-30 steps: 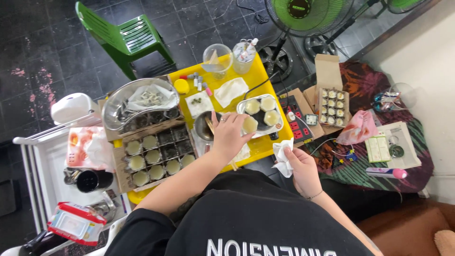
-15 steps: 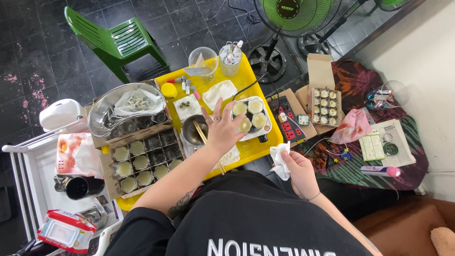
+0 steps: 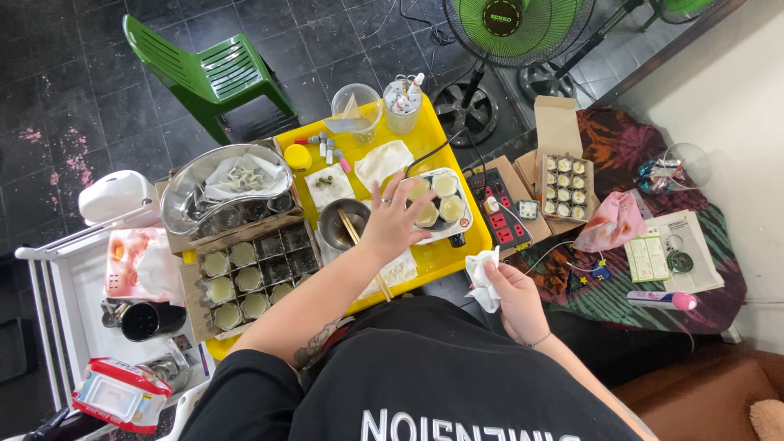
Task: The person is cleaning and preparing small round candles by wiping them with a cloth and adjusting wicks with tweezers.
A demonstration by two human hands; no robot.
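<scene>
Since half a second ago the view has tilted a little; the left hand (image 3: 392, 222) has slid slightly toward the white tray (image 3: 467, 214) and its fingers have fanned wider. Right hand (image 3: 513, 292) has barely moved.

Key relation: the tray with its round cups of pale wax (image 3: 445, 184) lies just right of and slightly beyond the left hand's fingertips, which reach over its near-left edge; contact with a cup cannot be confirmed. The left hand is clearly the nearer one. The right hand sits well nearer the body, off the tabletop's right edge.

Left hand: palm down, fingers spread, holding nothing. Right hand: pinching a crumpled white tissue (image 3: 483, 276) between thumb and fingers.

Tray is a rounded rectangle, long axis running roughly near-to-far, glossy, with a dark cord leaving its near-right corner.

Around it:
- yellow tabletop (image 3: 437, 253), smooth plastic.
- Small steel bowl (image 3: 339, 229) just left of the left hand, wooden chopsticks (image 3: 353, 229) leaning across it, long axis toward the near right.
- Cardboard divider box (image 3: 245, 278) at left, glass jars in its cells, some filled with pale wax.
- Large steel basin (image 3: 224, 186) beyond that box.
- Power strip (image 3: 496, 211) just right of the tray.
- Open cardboard box of small round tins (image 3: 563, 175) further right.
</scene>
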